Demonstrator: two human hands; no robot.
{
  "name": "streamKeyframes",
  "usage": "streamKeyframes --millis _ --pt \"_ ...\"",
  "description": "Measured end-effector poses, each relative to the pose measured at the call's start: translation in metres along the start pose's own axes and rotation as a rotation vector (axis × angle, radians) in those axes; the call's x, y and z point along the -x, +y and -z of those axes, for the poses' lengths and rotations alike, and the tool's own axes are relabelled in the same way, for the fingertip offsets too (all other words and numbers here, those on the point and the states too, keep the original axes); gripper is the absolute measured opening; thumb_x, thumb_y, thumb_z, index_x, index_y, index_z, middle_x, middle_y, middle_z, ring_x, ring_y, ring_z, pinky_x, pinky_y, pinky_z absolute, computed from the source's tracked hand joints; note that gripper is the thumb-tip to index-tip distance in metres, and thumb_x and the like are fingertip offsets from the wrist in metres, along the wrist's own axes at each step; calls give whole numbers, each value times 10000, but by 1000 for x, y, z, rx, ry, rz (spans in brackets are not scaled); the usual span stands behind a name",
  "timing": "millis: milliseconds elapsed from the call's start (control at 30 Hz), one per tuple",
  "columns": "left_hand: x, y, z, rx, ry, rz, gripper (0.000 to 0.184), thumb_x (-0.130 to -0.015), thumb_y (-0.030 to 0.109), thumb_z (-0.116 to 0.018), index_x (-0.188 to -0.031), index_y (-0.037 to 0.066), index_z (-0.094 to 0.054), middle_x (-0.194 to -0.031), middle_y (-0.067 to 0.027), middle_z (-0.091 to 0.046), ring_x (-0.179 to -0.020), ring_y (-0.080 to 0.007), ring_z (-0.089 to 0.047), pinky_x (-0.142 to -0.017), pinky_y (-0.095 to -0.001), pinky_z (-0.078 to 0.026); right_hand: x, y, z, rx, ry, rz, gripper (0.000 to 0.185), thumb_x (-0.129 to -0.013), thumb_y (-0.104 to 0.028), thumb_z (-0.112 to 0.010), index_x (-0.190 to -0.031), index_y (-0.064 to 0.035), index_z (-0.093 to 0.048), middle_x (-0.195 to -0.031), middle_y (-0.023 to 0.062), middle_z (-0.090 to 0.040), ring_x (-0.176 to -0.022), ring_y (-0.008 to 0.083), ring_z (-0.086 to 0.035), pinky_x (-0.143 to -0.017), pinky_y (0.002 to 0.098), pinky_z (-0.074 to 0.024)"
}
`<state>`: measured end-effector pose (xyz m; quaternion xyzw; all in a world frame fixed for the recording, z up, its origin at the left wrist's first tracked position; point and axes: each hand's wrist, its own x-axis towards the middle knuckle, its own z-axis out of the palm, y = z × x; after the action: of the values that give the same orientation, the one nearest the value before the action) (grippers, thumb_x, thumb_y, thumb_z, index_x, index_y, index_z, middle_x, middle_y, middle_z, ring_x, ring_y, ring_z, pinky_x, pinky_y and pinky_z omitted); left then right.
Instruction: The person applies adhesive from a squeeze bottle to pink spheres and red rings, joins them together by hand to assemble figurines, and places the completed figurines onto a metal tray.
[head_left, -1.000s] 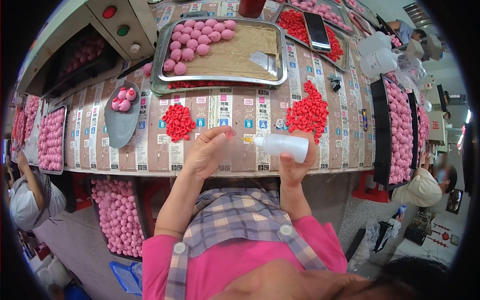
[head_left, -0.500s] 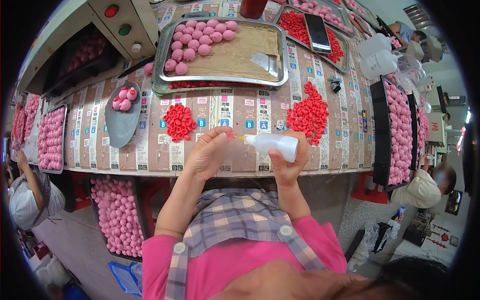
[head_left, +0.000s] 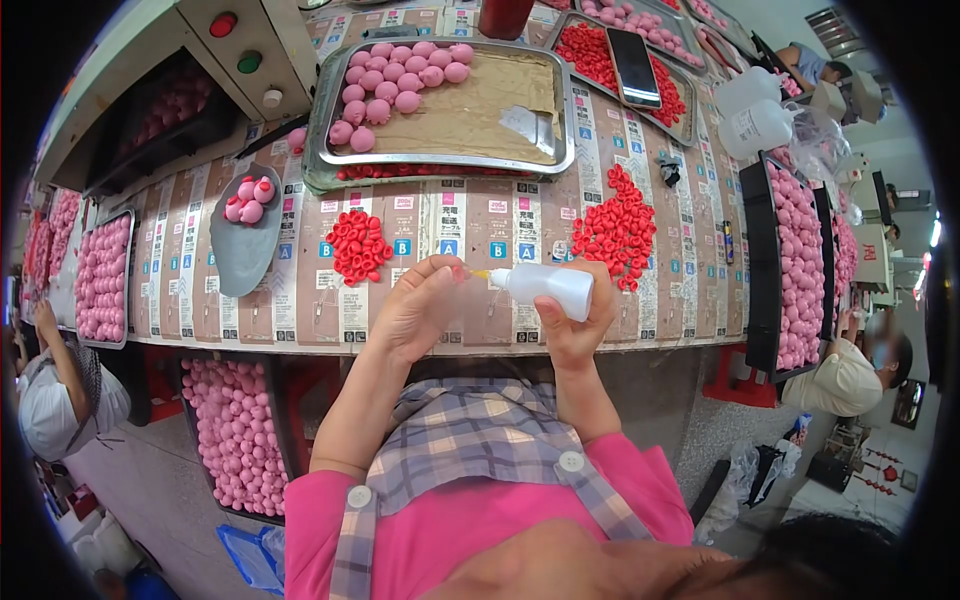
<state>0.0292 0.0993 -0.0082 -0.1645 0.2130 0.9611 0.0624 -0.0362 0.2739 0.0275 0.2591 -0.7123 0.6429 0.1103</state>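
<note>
My right hand (head_left: 580,318) is wrapped round a white plastic squeeze bottle (head_left: 545,288), which lies nearly level. Its thin yellow tip (head_left: 480,274) points left at the fingertips of my left hand (head_left: 415,305). Those fingers are pinched together, with a small reddish spot between them that is too small to name. On the table beyond my hands lie two piles of small red rings, a left pile (head_left: 358,246) and a larger right pile (head_left: 617,228). A grey dish (head_left: 240,262) at the left holds several pink balls with red parts on them.
A metal tray (head_left: 450,162) of pink balls stands at the back. A phone (head_left: 634,68) rests over a tray of red rings. Black crates of pink balls stand at the right (head_left: 800,265) and below the table (head_left: 235,430). A machine (head_left: 250,30) fills the back left. Other people sit on both sides.
Almost nothing differs. The bottle and both hands have shifted very slightly, with the yellow tip still at my left fingertips.
</note>
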Motion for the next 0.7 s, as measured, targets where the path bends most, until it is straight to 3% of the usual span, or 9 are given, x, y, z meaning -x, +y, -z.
streamKeyframes --millis 67,167,233,333,433,567,667,700 --pt "0 0 0 2 5 -2 171 -784 135 -631 -932 65 -584 -882 -24 -601 -842 -117 -554 -778 -259 -441 0 0 2 19 -5 1 373 -682 -239 -741 -874 -4 -524 -791 82 -541 -697 165 -532 -619 269 -422" --pt "-1 1 1 10 5 -14 175 -783 128 -630 -940 66 -583 -892 -31 -606 -836 -116 -558 -769 -258 -446 -2 0 2 -112 159 -41 340 -700 -227 -725 -872 -12 -525 -802 47 -532 -727 130 -522 -640 251 -420" --pt "-1 2 4 18 17 -15 183 -782 121 -630 -949 66 -580 -899 -34 -609 -830 -117 -565 -756 -258 -452 -9 4 5 -243 182 -162 322 -712 -215 -713 -883 -15 -529 -829 33 -531 -748 111 -518 -649 236 -416" --pt "0 2 2 109 55 -36 159 -839 105 -549 -972 21 -529 -905 -85 -571 -777 -139 -610 -672 -236 -548 -20 11 9 -382 191 -387 303 -741 -145 -676 -969 -1 -539 -894 31 -562 -785 92 -534 -656 220 -421" --pt "-3 1 5 265 11 -7 156 -847 103 -535 -980 22 -525 -920 -87 -554 -783 -143 -604 -682 -244 -551 -21 34 14 -514 170 -659 314 -764 -77 -633 -1044 22 -530 -922 43 -591 -805 98 -557 -668 230 -449" --pt "-3 3 8 299 -48 36 185 -826 69 -557 -1007 39 -536 -909 -80 -603 -814 -139 -608 -721 -241 -533 -25 55 -3 -372 10 -597 318 -739 -86 -642 -1032 -9 -546 -904 49 -600 -779 99 -571 -637 232 -455" --pt "-3 3 13 291 -30 20 185 -834 74 -546 -1014 37 -529 -921 -91 -595 -810 -152 -611 -713 -253 -539 -21 88 -7 54 -104 -420 318 -723 -117 -653 -1016 -40 -555 -897 78 -598 -774 97 -571 -630 243 -447" --pt "-3 3 13 289 -26 12 183 -837 75 -542 -1015 37 -528 -926 -93 -593 -808 -154 -612 -711 -256 -541 -27 75 -11 164 -138 -474 333 -696 -136 -665 -998 -47 -557 -887 119 -592 -788 160 -582 -657 289 -444"
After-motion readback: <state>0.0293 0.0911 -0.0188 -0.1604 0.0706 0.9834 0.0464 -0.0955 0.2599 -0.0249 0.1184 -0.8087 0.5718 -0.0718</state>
